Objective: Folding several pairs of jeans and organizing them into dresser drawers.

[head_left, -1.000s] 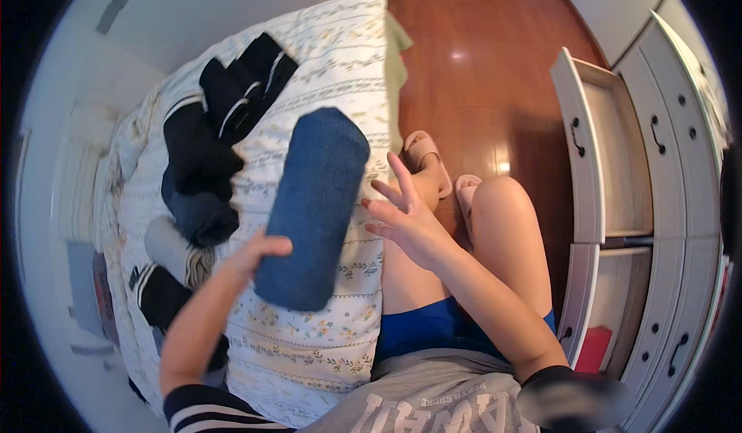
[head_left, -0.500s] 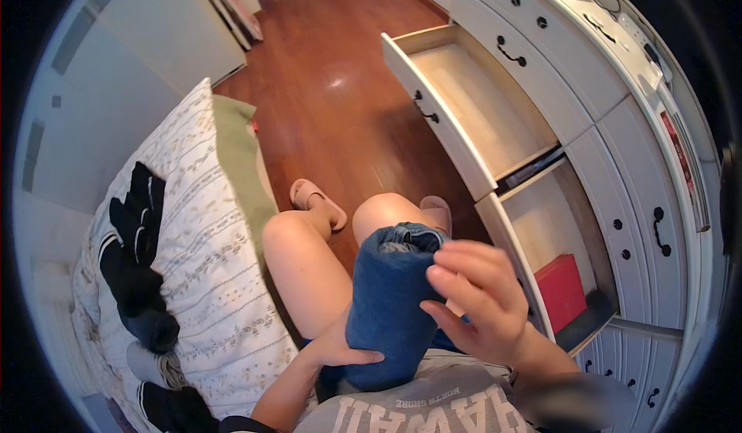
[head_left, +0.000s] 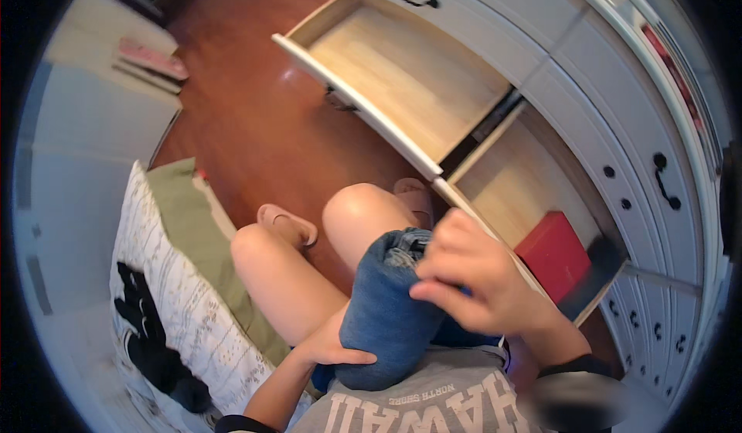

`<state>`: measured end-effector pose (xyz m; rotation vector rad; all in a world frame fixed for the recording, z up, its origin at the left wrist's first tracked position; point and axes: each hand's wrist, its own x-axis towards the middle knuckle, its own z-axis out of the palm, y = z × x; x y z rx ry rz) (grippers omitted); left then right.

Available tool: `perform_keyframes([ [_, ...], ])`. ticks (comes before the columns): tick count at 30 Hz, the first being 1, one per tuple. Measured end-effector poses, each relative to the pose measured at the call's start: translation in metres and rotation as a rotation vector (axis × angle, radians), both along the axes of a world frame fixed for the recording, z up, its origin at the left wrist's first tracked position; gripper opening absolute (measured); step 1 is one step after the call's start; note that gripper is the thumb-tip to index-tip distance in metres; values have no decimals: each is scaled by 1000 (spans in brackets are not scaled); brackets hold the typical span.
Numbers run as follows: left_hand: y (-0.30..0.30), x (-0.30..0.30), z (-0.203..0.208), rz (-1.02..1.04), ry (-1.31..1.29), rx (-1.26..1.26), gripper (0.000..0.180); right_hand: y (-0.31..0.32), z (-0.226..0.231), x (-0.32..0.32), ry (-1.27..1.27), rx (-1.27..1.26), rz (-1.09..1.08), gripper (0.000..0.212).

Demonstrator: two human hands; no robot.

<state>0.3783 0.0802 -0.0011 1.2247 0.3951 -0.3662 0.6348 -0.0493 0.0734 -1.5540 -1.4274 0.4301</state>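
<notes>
Fingers, left: the left hand (head_left: 331, 343) grips the denim roll (head_left: 393, 317) from its left side, thumb laid along its near lower part; the other fingers are hidden behind it.
Fingers, right: the right hand (head_left: 475, 278) is curled at the roll's upper right edge, thumb and fingertips close together; whether they pinch any cloth, I cannot tell.
Roll's place: between the two hands, just in front of the grey shirt (head_left: 433, 398), its coiled end tipped up and away from the body.
Roll's weight: probably middling for clothing, since thick denim packs densely; one hand should manage it.
Roll's feel: likely soft yet firm, giving a little when squeezed; the rough weave should not slip, and nothing looks breakable.
Loose spot: the coiled end, where paler folds show, seems likeliest to unwind if tugged.
Best hold: around the middle, with a second hand cupping the upper edge so the coil stays tight; pinching only the outer layer could loosen it.
Drawers: the upper drawer (head_left: 410, 69) stands open ahead of the roll; the lower drawer (head_left: 518, 182), also open, is ahead and right of it, with a red box (head_left: 553, 255) inside.
Bed (head_left: 201, 309): left of the roll, carrying black clothes (head_left: 158, 363).
</notes>
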Motion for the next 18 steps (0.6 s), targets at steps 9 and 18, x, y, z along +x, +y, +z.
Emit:
perform_keyframes([
  [9, 7, 49, -18, 15, 179, -103, 104, -64, -81, 29, 546, -71, -658, 19],
  [18, -48, 166, 16, -160, 188, -71, 97, -224, -120, -13, 1442, 289, -917, 28],
])
